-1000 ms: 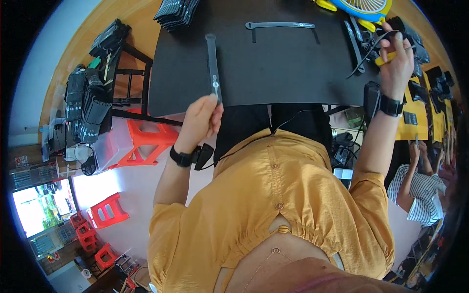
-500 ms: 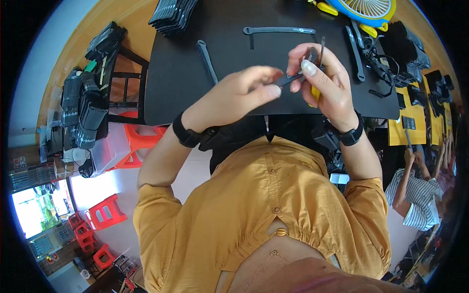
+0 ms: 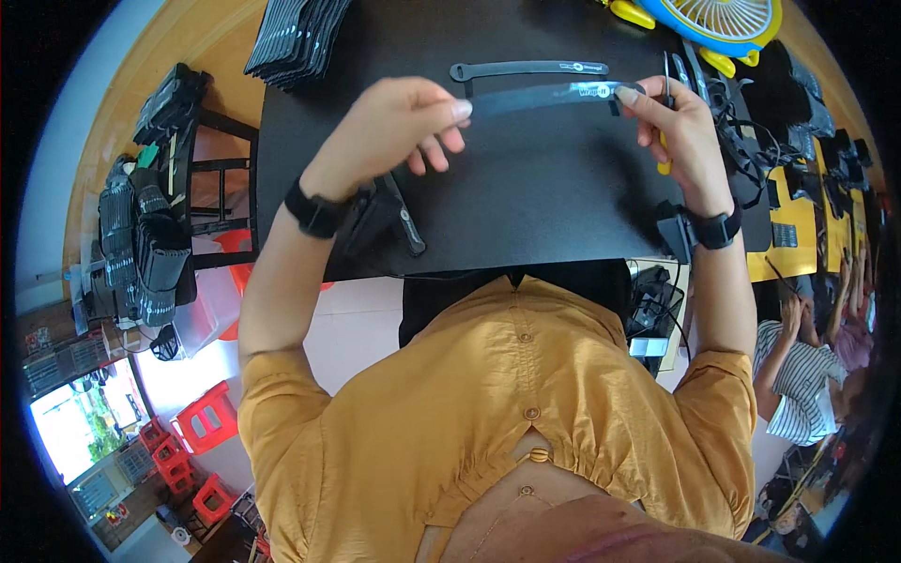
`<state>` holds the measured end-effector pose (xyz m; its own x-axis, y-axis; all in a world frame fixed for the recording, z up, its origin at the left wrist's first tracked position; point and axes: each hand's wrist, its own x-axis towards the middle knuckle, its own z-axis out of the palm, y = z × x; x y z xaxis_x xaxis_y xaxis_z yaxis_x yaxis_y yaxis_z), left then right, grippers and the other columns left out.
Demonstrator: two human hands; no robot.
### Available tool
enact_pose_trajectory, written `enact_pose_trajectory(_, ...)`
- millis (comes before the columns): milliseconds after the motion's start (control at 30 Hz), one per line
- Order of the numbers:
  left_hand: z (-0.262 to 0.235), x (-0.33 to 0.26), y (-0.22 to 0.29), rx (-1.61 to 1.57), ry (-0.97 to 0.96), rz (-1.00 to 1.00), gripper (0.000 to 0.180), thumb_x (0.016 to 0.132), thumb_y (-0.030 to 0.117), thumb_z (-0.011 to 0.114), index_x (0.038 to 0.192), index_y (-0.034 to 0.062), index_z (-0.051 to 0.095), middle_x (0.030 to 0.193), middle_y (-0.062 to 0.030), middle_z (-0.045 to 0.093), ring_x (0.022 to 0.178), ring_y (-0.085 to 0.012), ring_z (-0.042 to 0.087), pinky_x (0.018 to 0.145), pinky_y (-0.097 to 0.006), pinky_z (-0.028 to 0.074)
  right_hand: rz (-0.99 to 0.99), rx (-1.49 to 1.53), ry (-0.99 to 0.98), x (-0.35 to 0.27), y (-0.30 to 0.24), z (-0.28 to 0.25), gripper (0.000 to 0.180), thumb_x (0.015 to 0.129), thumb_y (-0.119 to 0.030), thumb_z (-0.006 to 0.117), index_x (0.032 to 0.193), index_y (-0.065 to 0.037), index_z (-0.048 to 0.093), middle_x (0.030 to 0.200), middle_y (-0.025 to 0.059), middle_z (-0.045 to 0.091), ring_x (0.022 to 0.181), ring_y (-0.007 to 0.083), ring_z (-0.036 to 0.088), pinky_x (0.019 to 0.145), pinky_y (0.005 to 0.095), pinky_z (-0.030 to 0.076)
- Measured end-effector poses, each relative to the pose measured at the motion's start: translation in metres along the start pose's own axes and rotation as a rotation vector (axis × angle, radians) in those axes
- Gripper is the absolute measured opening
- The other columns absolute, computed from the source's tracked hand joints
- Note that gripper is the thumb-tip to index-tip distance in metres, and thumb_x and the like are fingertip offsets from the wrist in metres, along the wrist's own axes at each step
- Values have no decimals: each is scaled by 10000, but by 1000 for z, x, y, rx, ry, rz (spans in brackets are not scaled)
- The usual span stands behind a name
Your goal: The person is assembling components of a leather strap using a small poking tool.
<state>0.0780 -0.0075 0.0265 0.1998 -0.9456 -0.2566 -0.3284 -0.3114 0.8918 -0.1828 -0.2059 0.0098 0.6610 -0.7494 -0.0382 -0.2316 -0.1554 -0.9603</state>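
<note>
A dark grey hook-and-loop cable strap (image 3: 530,100) with a light printed label is stretched level above the black table (image 3: 535,188). My left hand (image 3: 404,117) pinches its left end between thumb and fingers. At the other end, my right hand (image 3: 678,131) grips the strap near the label. A slim tool with a yellow handle (image 3: 664,155) and a thin dark shaft is also tucked in my right hand; its exact kind is unclear. Just beyond, a similar strap (image 3: 530,68) lies flat on the table. Another strap (image 3: 408,220) lies partly hidden by my left wrist.
A stack of dark straps (image 3: 296,42) stands at the far left of the table. A blue and yellow fan (image 3: 718,26) stands far right, near tangled black straps (image 3: 751,141). Red stools (image 3: 205,418) are at left; a person in a striped shirt (image 3: 798,375) works at right.
My hands have moved apart, left hand leftward and right hand rightward, drawing the strap out straight between them. Before, they were close together with the strap bunched at the fingers.
</note>
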Motion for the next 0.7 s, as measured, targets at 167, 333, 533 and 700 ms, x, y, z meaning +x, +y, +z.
enact_pose_trajectory(167,-21,55,-16,48,70,21,260,967,293,599,903,46,653,741,-20,670,568,-59,622,476,-166,476,110,-86,-28,52,17,-7,195,944,-268,643,1009,-85,630,835,1,662,578,20,548,453,144,383)
enact_pose_trajectory(333,-24,77,-32,85,85,-68,240,951,280,622,885,51,651,698,-6,647,564,-65,616,486,-168,478,119,-176,-49,70,36,-9,180,926,-264,655,960,-89,633,756,-26,613,551,21,520,454,152,370)
enact_pose_trajectory(533,-26,76,-43,80,28,-123,214,934,254,641,860,54,652,659,4,625,541,-71,603,489,-189,479,222,-212,-63,68,34,-8,184,922,-273,655,925,-90,637,698,-46,584,525,18,501,446,157,363)
enact_pose_trajectory(700,-24,74,-38,27,65,-175,230,948,270,622,831,73,644,645,9,620,538,-74,608,484,-194,474,249,-211,-72,67,28,-7,196,932,-281,646,935,-85,634,698,-46,574,525,15,504,432,152,366)
